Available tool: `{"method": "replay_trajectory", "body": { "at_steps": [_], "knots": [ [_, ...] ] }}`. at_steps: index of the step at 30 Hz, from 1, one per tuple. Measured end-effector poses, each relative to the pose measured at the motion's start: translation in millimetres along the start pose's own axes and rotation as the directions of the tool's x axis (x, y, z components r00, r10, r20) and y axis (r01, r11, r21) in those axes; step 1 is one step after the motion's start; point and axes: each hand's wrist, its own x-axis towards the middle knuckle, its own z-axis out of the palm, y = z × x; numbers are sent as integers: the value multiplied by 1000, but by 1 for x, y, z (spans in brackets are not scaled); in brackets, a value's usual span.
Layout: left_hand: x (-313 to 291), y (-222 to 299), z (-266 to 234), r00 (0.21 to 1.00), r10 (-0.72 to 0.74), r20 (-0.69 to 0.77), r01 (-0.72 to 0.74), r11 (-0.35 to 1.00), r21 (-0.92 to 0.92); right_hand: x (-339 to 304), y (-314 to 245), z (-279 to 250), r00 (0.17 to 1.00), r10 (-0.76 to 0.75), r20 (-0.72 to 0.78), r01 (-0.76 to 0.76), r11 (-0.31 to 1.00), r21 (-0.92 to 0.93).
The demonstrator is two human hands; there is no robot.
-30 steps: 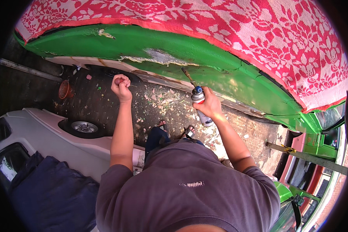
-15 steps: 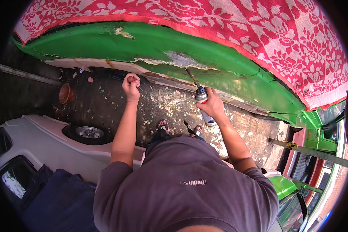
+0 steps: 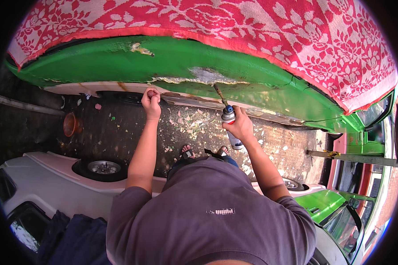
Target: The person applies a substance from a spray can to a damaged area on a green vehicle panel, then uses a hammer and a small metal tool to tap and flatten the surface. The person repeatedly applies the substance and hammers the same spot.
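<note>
My right hand (image 3: 241,126) is wrapped round a gas torch (image 3: 228,115), a metal burner tube with a blue fitting on a silver canister. The burner tip points at the green car body panel (image 3: 177,55), close under a patch of stripped, ragged paint (image 3: 203,76). No flame can be made out. My left hand (image 3: 151,105) is closed in a fist in front of the panel's lower edge, left of the torch. What it holds, if anything, is hidden by the fingers.
A red and pink floral cloth (image 3: 252,22) covers the car's upper part. Paint flakes (image 3: 199,121) litter the ground. Behind me stands a white and pink car (image 3: 70,176) with dark cloth (image 3: 84,238) on it. An orange-brown bucket (image 3: 70,124) and a metal pole (image 3: 362,159) lie to the sides.
The view has shifted slightly, so the car panel sits a little lower. The torch stays in my right hand near the stripped patch. My left hand stays closed, now nearer the panel's lower edge.
</note>
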Motion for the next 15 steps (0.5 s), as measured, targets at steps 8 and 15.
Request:
{"method": "replay_trajectory", "body": {
  "at_steps": [8, 15],
  "knots": [
    [-12, -9, -12, 997, 36, -62, -29, 994, 103, 12, 4, 20, 997, -72, 4, 72, 997, 12],
    [-19, -10, -24, 988, 58, -145, -42, 993, 109, 8, 5, 21, 997, -74, -23, 75, 997, 18]
  ]
}}
